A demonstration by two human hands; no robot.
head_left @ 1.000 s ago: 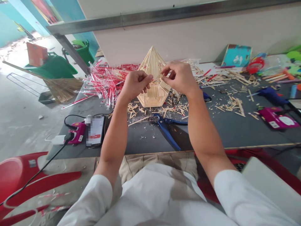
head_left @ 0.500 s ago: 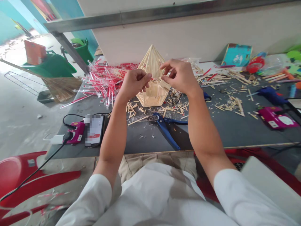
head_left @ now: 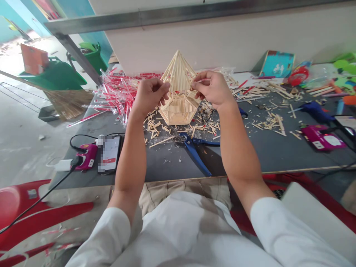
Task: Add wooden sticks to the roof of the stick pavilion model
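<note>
A small model (head_left: pixel 178 118) built of pale wooden sticks stands on the dark table, with a pointed roof (head_left: pixel 178 72) over a six-sided base. At the roof's lower left edge, my left hand (head_left: pixel 151 94) is closed, thumb pressed to the fingers. Opposite it, my right hand (head_left: pixel 213 89) pinches at the lower right edge of the roof. My fingers cover both contact points. In front of the model lie a blue-handled cutter (head_left: pixel 196 154) and a clear ruler (head_left: pixel 167 139).
Red-and-clear plastic wrappers (head_left: pixel 118 94) heap up at the left. Cut stick pieces (head_left: pixel 274 124) litter the table. A phone (head_left: pixel 110 154) lies beside a purple power adapter (head_left: pixel 88 156); another purple adapter (head_left: pixel 322 138) sits at the right. A metal rail (head_left: pixel 167 18) crosses behind.
My right fingers, more spread before, have come together at the roof's edge. The left hand has shifted slightly outward along the other side. The model still stands in place.
</note>
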